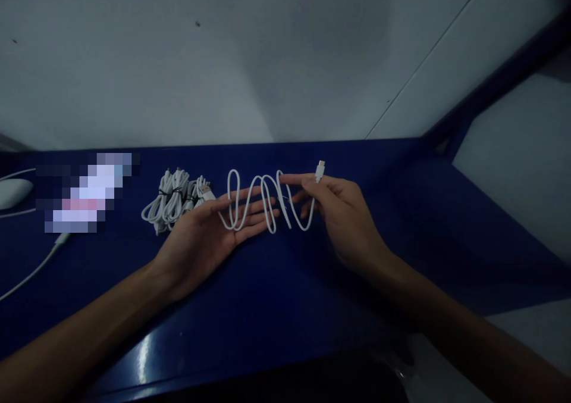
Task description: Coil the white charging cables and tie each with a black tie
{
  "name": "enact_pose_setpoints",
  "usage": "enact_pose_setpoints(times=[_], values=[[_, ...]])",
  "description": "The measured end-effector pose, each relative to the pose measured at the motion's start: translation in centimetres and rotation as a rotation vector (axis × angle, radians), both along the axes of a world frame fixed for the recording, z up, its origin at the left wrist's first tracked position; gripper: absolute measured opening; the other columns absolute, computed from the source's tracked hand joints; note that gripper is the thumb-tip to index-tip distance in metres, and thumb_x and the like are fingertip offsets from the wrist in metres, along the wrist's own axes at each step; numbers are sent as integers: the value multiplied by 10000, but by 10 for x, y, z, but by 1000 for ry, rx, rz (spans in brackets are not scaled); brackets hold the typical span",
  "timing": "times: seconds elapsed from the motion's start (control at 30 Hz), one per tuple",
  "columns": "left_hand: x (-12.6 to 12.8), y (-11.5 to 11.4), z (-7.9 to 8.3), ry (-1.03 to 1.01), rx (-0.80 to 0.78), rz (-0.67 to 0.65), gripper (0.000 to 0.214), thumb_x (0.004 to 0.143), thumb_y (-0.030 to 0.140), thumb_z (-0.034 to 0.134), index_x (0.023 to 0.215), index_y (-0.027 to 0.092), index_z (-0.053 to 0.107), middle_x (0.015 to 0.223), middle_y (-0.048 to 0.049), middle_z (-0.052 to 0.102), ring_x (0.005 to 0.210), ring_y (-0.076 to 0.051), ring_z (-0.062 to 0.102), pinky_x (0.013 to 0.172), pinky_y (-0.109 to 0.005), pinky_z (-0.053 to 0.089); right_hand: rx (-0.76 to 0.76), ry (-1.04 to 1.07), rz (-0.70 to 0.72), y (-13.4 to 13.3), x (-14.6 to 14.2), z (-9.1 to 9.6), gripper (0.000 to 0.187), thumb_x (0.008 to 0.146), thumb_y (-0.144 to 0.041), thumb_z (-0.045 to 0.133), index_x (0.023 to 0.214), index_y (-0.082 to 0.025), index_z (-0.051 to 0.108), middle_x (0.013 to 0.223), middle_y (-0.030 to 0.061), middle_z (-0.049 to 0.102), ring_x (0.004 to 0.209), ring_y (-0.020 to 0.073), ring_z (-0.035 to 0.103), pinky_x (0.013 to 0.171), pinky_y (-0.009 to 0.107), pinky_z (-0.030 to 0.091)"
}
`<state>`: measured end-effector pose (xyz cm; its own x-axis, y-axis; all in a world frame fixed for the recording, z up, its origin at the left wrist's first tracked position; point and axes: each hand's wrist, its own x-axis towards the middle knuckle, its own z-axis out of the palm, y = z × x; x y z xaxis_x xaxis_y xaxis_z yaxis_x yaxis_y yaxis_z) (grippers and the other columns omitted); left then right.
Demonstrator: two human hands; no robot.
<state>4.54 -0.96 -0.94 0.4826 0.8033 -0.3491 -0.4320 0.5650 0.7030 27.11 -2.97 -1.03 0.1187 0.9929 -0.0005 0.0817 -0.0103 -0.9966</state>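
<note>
A white USB cable (269, 212) hangs in loose, spread coils between my two hands, above the blue table. My left hand (200, 236) is palm up with its fingers stretched out. Coils lie across those fingers, and a flat USB plug (206, 193) shows at the thumb, where the cable's end is held. Between thumb and fingers, my right hand (345, 212) pinches the other end, just below a small USB-C type plug (320, 168) that points up. Behind my left hand lie several white cable bundles (172, 197) with dark ties, partly covered by it.
On the left of the blue table (267, 308) is a blurred-out, lit device (89, 194) with a white cable (38, 272) plugged in. A rounded white object (15, 191) sits at the far left edge. A pale wall (223, 81) rises behind the table.
</note>
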Motion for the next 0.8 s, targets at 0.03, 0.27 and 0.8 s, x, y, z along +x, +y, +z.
enact_pose_setpoints(times=[0.03,0.27,0.8], values=[[0,0,0,2,3,-3,446,1095,229,581,1485,52,703,1509,-235,743,1477,-409,666,1298,-537,512,-4,-10,5,0,0,0,306,1076,-406,661,1104,-227,907,877,90,786,850,245,696,717,382,550],[1,0,2,-3,1,7,464,1110,232,548,1518,50,674,1537,-233,727,1516,-399,633,1327,-549,472,-13,-94,19,-2,0,4,340,1093,-421,639,1186,-232,906,791,73,740,789,236,664,693,380,542],[-1,0,2,-33,18,33,512,1148,243,497,1629,103,601,1603,-204,685,1548,-383,603,1295,-551,504,-95,69,49,1,-6,6,266,1058,-279,695,1268,-176,822,1081,105,826,982,246,767,834,395,612]])
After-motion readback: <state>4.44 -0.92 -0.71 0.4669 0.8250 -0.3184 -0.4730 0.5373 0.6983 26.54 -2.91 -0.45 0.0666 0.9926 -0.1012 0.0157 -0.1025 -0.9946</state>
